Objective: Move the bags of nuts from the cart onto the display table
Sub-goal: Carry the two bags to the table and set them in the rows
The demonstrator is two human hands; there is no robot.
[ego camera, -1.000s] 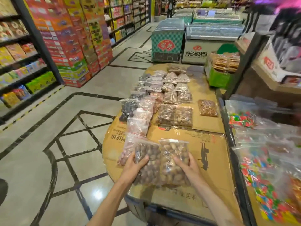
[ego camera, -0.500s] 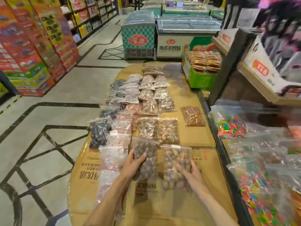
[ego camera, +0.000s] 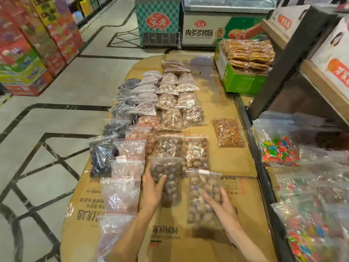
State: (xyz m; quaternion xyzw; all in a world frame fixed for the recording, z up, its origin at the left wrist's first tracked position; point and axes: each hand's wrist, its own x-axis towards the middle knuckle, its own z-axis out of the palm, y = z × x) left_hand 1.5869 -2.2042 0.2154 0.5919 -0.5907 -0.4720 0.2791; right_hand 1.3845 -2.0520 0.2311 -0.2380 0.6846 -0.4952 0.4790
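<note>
On the cardboard-covered surface point(ego camera: 236, 163) many bags of nuts already lie in rows, so much of the job looks done, but the cart is not in view and I cannot tell how many are left. The left hand point(ego camera: 151, 188) has its grip on a dark nut bag point(ego camera: 166, 173) and the right hand point(ego camera: 224, 205) has its grip on a light nut bag point(ego camera: 202, 188), both lying flat at the near end of the rows. Each bag's long side runs away from the person, zip top at the far end

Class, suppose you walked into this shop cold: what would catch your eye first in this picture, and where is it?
First, the two hands low in the middle: the left hand on a bag of dark nuts, the right hand on a bag of paler nuts. Beyond them, rows of clear bags cross the cardboard-covered table. At right lie bright candy bags.
</note>
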